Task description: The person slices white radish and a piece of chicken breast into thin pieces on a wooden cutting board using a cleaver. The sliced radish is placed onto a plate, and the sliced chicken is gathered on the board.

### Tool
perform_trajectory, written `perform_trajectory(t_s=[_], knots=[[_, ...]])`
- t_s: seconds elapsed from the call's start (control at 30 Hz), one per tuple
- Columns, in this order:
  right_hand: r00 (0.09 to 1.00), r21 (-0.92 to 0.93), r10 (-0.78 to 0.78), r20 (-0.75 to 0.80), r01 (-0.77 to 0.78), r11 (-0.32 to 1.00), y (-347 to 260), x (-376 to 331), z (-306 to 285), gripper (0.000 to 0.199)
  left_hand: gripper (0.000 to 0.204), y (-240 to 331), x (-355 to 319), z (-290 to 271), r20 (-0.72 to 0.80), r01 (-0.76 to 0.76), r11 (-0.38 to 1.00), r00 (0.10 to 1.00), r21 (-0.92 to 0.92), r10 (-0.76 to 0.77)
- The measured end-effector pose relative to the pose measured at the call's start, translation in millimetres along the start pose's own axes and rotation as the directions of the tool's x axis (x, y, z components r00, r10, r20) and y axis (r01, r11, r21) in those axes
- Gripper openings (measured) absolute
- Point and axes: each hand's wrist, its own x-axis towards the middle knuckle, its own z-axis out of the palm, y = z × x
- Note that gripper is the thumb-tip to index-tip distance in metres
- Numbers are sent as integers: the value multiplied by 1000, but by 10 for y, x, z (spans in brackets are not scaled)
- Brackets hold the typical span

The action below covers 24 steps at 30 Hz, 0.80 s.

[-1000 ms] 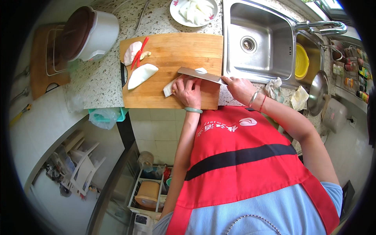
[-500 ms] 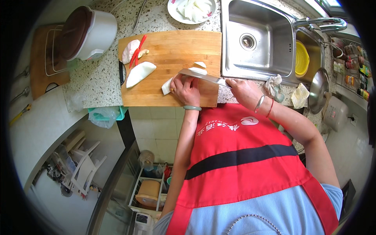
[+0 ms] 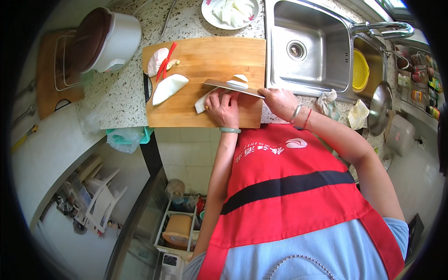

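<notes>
Much of the white vegetable piece (image 3: pixel 201 105) on the cutting board (image 3: pixel 210 55) is hidden from me by the left hand (image 3: pixel 224 110), curled down onto it, while the right hand (image 3: pixel 279 102) closes around the mostly covered handle of a knife (image 3: pixel 247 90), its blade just beside the left fingers.

A yellow basket (image 3: pixel 360 70) sits in the steel sink (image 3: pixel 322 74), with what seem jars (image 3: pixel 418 77) farther right.
</notes>
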Motion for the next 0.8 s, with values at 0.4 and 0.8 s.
perform_trajectory(t_s=[0.4,0.8], knots=[[996,7,-62,-69,62,998,-78,-294,-238,14,17,-26,-36,58,-67,14,996,998,-93,-20],[997,43,-18,81,15,999,-137,9,-165,13,21,-41,-50,53,-22,13,997,1000,-71,-15]])
